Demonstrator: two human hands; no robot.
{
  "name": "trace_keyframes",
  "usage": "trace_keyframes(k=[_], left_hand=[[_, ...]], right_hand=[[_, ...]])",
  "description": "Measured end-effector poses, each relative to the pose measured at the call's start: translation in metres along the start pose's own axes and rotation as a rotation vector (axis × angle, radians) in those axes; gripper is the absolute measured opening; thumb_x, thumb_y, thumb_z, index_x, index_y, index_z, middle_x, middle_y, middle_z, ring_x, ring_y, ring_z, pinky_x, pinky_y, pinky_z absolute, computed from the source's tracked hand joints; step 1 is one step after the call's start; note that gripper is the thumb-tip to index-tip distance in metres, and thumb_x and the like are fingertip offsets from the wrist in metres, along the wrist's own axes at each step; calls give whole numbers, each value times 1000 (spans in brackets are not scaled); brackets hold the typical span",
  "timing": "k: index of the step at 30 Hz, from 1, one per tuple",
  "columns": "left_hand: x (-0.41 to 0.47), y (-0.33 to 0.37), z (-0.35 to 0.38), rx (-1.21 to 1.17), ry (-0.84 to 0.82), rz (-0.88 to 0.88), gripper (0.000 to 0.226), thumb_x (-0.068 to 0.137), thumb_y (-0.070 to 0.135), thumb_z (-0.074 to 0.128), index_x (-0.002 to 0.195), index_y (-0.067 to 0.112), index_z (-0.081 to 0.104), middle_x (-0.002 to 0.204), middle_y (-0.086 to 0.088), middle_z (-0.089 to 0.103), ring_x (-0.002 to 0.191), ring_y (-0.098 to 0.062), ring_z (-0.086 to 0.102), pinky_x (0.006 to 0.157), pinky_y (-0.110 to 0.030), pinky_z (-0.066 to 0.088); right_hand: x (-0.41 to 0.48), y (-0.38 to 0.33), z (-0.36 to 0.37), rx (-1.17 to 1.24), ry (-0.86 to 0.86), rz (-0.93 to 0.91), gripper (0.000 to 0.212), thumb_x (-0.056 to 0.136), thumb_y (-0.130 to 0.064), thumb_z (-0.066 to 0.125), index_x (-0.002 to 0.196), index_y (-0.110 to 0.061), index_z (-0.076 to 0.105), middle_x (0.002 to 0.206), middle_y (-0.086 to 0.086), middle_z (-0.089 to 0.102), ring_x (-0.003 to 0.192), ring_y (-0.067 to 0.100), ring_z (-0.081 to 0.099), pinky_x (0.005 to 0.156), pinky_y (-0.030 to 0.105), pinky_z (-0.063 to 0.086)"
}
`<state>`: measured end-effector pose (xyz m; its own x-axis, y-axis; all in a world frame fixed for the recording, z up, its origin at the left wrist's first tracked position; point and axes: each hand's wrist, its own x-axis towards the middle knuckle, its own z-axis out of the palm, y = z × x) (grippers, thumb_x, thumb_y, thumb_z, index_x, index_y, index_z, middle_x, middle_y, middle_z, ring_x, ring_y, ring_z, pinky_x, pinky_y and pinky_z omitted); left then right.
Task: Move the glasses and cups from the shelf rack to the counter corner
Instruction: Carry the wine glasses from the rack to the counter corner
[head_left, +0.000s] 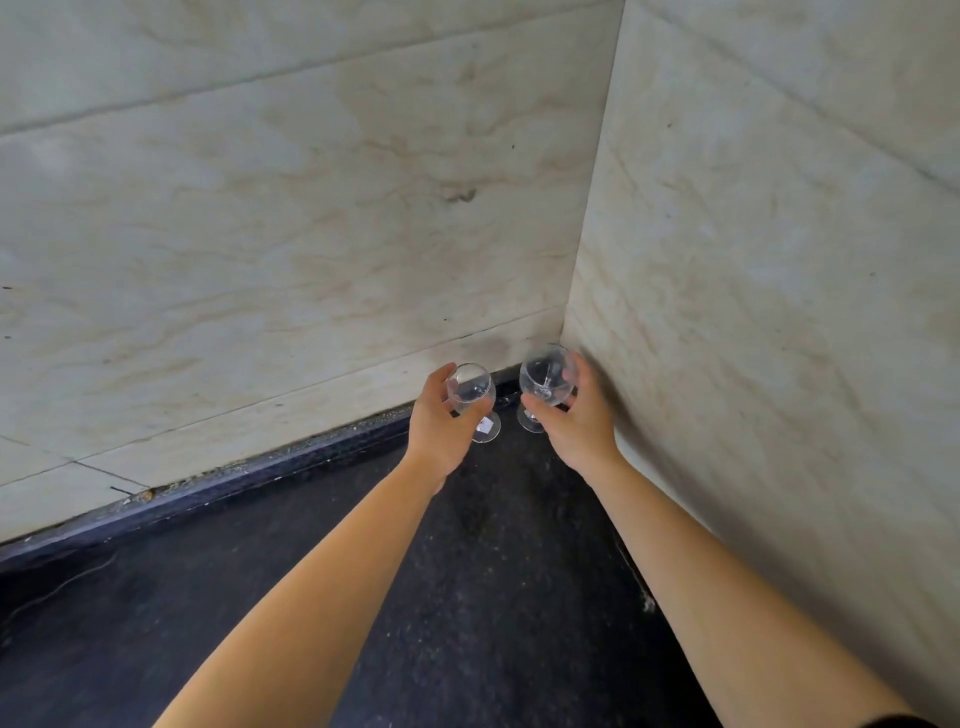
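Note:
Two clear stemmed glasses stand upright side by side in the far corner of the dark counter (493, 571). My left hand (439, 423) wraps around the bowl of the left glass (471, 389), whose round foot carries a small white label. My right hand (576, 415) curls around the bowl of the right glass (548, 376), close to the right wall. Both feet appear to rest on the counter top. The shelf rack is out of view.
Pale marbled wall tiles (311, 234) close off the back, and a second tiled wall (779, 312) runs along the right side. A raised dark ledge (234, 483) lines the foot of the back wall.

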<state>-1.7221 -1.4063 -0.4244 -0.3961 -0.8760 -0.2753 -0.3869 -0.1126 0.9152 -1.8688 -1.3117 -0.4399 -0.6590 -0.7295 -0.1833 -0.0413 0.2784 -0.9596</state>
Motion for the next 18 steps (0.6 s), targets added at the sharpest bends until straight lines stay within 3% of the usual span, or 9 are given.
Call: trace_keyframes(k=[5,7,9,11,13,15,16,18], left_hand=[[13,1,7,68,-34,13,68,89,22,75,147,24,39,140,-5,56,122,-24,58,100,-41,51],[16,0,10,81,-58,6,69,89,22,74,148,23,38,141,-5,56,124,-26,57,104,-45,49],[17,-2,12,105,-83,11,70,90,23,73,149,22,37,141,-4,56,126,-25,56,106,-45,47],[16,-4,14,118,-93,20,72,91,24,72,152,23,33,143,-4,56,128,-24,55,108,-45,46],[14,-4,13,117,-108,19,76,92,25,70,155,24,28,146,-3,53,133,-24,52,110,-46,44],[9,-1,8,143,-115,5,85,91,28,72,158,25,20,154,-3,45,140,-25,43,113,-47,40],[6,1,3,173,-104,-4,89,91,30,72,159,26,15,158,-4,38,144,-25,38,114,-46,38],[-7,7,-10,248,-54,3,88,93,38,68,159,26,11,163,-3,28,147,-25,31,113,-38,35]], right_hand=[[12,0,-4,-37,3,-48,85,87,-15,79,156,-25,30,154,-5,45,133,19,52,107,37,48],[14,1,-3,-63,-10,-51,78,86,-15,80,145,-46,39,133,-31,56,119,6,61,95,21,53],[15,4,-3,-84,-35,-80,73,87,-13,79,119,-69,45,107,-50,58,99,-12,64,76,5,50],[16,8,-2,-96,-35,-118,69,88,-13,78,114,-69,47,104,-55,55,97,-23,59,72,1,47],[14,9,-3,-146,-16,-133,69,87,-18,79,131,-57,42,116,-49,56,108,-22,56,81,5,49],[9,3,-4,-167,-17,-67,90,87,-18,80,157,-31,25,149,-21,49,136,1,48,107,26,47],[5,-1,-5,-197,-24,-48,96,87,-15,79,161,-22,17,161,-5,38,147,14,37,116,34,39],[-6,-7,-7,-288,-11,-66,97,90,-10,74,162,-16,10,167,5,23,154,22,22,119,29,23]])
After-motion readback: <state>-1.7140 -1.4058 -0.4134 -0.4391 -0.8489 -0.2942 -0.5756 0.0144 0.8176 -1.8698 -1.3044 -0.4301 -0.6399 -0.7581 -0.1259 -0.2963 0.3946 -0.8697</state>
